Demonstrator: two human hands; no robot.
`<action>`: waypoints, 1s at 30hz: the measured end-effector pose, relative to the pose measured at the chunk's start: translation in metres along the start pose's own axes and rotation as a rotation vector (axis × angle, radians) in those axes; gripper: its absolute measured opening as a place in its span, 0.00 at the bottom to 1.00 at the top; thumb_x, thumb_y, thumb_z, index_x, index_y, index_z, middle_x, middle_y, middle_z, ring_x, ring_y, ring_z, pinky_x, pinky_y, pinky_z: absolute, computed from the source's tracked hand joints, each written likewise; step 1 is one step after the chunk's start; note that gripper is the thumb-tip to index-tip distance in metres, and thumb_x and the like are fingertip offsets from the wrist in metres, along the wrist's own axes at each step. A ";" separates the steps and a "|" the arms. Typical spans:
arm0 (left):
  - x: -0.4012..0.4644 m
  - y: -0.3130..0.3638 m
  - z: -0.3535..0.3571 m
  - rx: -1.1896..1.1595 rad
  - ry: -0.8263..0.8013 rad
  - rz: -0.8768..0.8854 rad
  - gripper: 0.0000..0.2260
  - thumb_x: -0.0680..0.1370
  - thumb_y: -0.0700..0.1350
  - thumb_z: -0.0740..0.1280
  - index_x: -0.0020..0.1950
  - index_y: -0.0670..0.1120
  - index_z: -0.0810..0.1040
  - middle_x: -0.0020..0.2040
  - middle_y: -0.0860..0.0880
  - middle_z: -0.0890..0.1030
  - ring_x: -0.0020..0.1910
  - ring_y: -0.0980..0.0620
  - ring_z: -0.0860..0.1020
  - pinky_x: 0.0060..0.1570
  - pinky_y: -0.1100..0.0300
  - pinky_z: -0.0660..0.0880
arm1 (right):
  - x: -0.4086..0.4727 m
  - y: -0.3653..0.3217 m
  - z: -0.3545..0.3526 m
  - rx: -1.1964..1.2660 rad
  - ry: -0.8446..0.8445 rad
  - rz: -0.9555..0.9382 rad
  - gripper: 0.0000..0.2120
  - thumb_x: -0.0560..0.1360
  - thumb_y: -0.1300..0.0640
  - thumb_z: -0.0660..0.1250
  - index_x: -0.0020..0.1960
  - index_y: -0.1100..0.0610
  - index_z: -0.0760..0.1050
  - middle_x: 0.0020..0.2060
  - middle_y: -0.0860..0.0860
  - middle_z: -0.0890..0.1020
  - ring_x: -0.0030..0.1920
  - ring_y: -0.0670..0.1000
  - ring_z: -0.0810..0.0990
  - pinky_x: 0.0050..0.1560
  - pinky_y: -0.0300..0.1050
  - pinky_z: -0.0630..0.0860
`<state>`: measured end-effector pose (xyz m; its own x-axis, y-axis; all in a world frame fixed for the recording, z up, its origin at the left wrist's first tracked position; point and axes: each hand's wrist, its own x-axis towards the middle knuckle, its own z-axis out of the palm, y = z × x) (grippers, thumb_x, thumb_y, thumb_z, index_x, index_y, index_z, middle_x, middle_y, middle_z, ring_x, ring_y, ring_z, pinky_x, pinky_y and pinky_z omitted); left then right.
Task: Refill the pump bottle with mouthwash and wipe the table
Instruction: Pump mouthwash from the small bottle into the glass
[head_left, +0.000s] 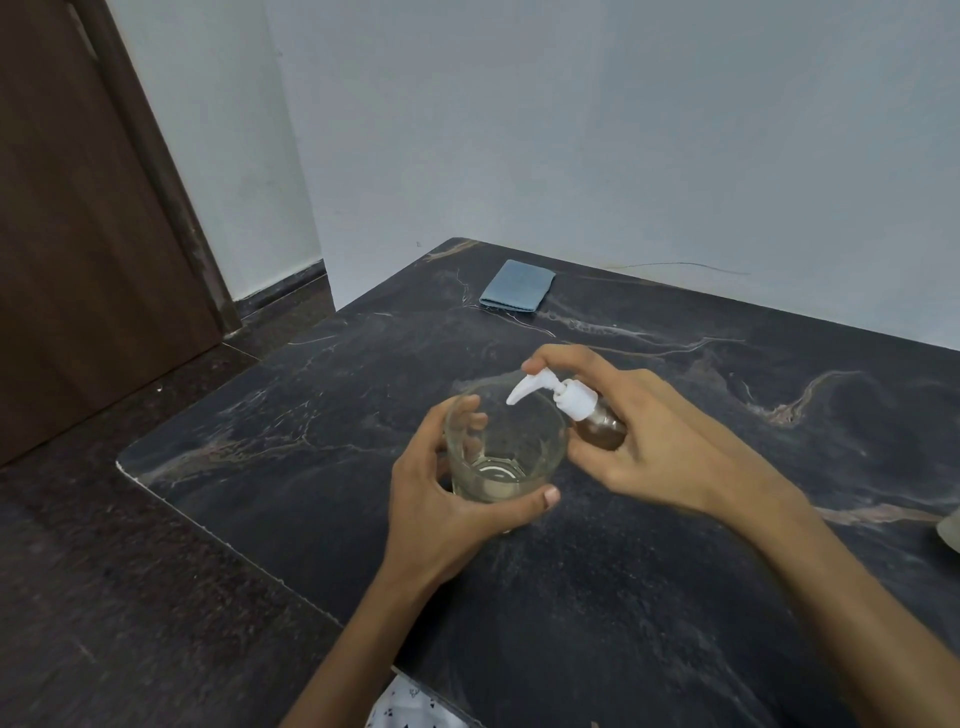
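A brown door fills the far left, with dark floor below it and a pale wall behind the table.

The dark marble table runs from the middle to the right edge. Near its back edge lies 1 folded blue cloth, flat, well apart from the hands.

The left hand grips a clear glass that stands upright on the table: the thumb lies across the near wall low down, and the fingers curl around the far left side, 1 fingertip reaching the rim. A thin layer of pale liquid sits in the bottom of the glass.

Just right of the glass, the right hand holds the pump bottle, tilted so its white pump leans left. The nozzle tip hangs over the open mouth of the glass. The index finger rests on top of the pump head, while the thumb and the other fingers wrap the small clear body, which shows brownish liquid. The bottle is off the table, beside the rim of the glass; whether it touches the rim I cannot tell.

At the far right edge, a pale object is cut off by the frame, too little of it showing to name.
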<state>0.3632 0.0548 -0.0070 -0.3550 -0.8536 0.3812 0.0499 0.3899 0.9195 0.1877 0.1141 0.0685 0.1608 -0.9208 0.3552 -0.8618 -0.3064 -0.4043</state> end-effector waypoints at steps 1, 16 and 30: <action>0.000 0.000 0.000 -0.001 -0.001 0.001 0.35 0.53 0.54 0.80 0.58 0.59 0.74 0.53 0.61 0.79 0.54 0.58 0.78 0.49 0.66 0.76 | 0.000 -0.001 0.000 -0.005 -0.004 0.000 0.25 0.70 0.58 0.63 0.62 0.38 0.63 0.27 0.45 0.74 0.25 0.49 0.70 0.29 0.30 0.65; 0.000 -0.003 -0.001 0.002 0.006 0.009 0.35 0.54 0.54 0.80 0.59 0.58 0.74 0.53 0.59 0.79 0.54 0.57 0.79 0.48 0.67 0.76 | -0.001 -0.001 0.001 -0.049 -0.007 0.014 0.21 0.69 0.58 0.63 0.58 0.40 0.63 0.27 0.45 0.72 0.27 0.49 0.69 0.29 0.35 0.64; 0.003 -0.010 0.000 -0.036 0.016 0.056 0.35 0.55 0.54 0.81 0.60 0.58 0.74 0.55 0.59 0.79 0.56 0.55 0.78 0.51 0.66 0.76 | -0.001 -0.001 0.007 -0.080 0.016 0.032 0.25 0.71 0.57 0.65 0.61 0.36 0.62 0.29 0.47 0.75 0.29 0.49 0.73 0.30 0.41 0.69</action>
<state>0.3621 0.0487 -0.0151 -0.3360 -0.8363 0.4332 0.1026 0.4247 0.8995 0.1918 0.1135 0.0629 0.1257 -0.9256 0.3571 -0.9019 -0.2566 -0.3475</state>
